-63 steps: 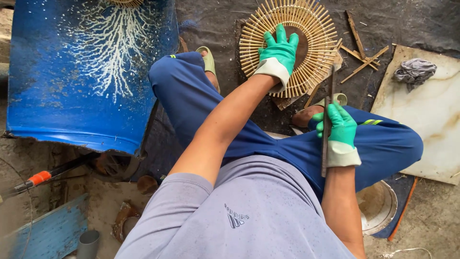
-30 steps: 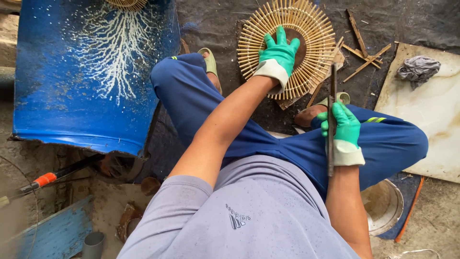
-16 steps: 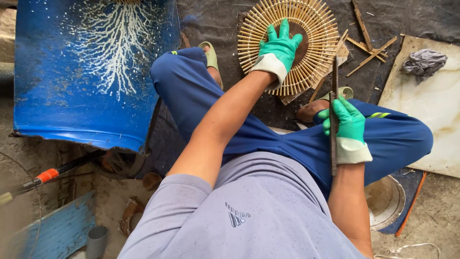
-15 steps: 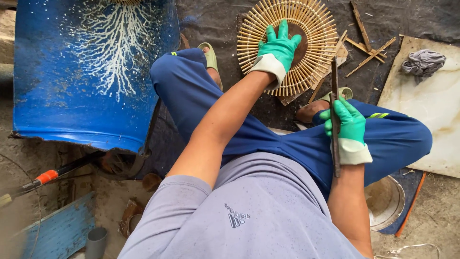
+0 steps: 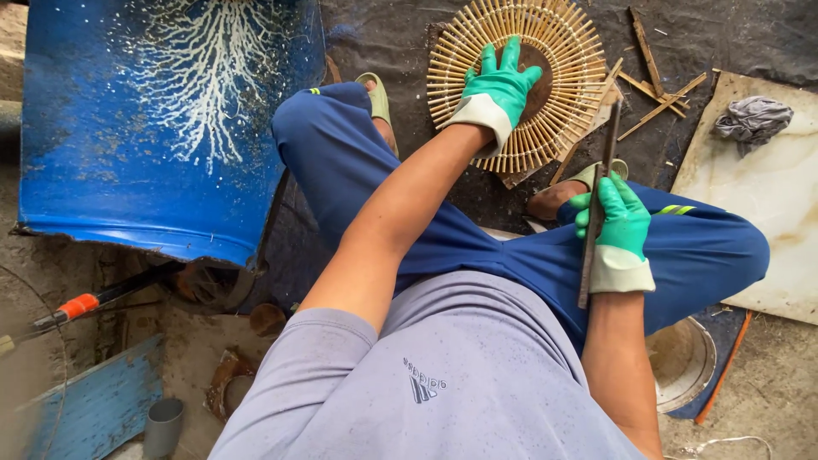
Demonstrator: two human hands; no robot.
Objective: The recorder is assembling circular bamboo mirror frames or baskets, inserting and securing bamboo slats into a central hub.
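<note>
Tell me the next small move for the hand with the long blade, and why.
Probably bring the blade down toward the round slat disc's edge. The right hand grips it upright above the knee, apart from the disc, while the left hand lies spread flat on the disc's middle, seemingly steadying it.

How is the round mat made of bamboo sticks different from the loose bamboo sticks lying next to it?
The round woven bamboo mat has its thin sticks fanned out in a neat circle, while the loose bamboo sticks lie crossed and scattered. The left hand in a green glove presses on the mat; nothing touches the loose sticks. The loose sticks look darker than the mat. Both rest on the dark ground sheet.
</note>
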